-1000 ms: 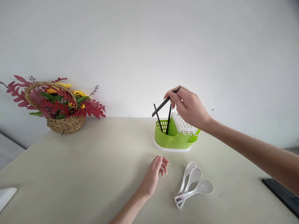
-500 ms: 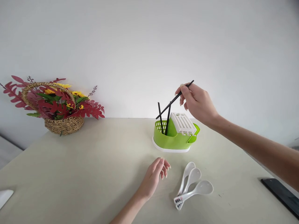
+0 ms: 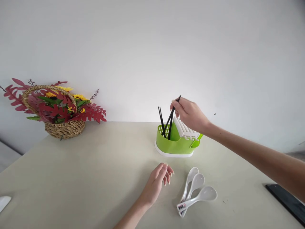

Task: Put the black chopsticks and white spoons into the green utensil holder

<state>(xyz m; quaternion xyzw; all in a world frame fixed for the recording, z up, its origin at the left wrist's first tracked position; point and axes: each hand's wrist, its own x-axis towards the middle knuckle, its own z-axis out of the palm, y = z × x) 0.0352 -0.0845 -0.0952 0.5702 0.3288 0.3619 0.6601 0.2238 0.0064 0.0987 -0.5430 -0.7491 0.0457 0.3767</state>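
Note:
A green cutlery holder (image 3: 175,144) with a white slotted top and white base stands on the pale table (image 3: 83,171). Several black chopsticks (image 3: 162,122) stand in its left compartment. My right hand (image 3: 189,114) reaches over the holder and pinches the top of one black chopstick whose lower end is inside that compartment. My left hand (image 3: 156,183) rests on the table in front of the holder, fingers loosely curled and apart, holding nothing. Three white ceramic spoons (image 3: 196,190) lie fanned on the table just right of my left hand.
A wicker basket (image 3: 63,125) of red leaves and sunflowers stands at the back left by the wall. A flat black object (image 3: 284,202) lies at the table's right edge. A white thing (image 3: 3,201) pokes in at the far left edge.
My right hand has come down and left, and the chopstick it holds has gone from slanting above the holder to standing steeply inside the left compartment. My left hand has stayed put.

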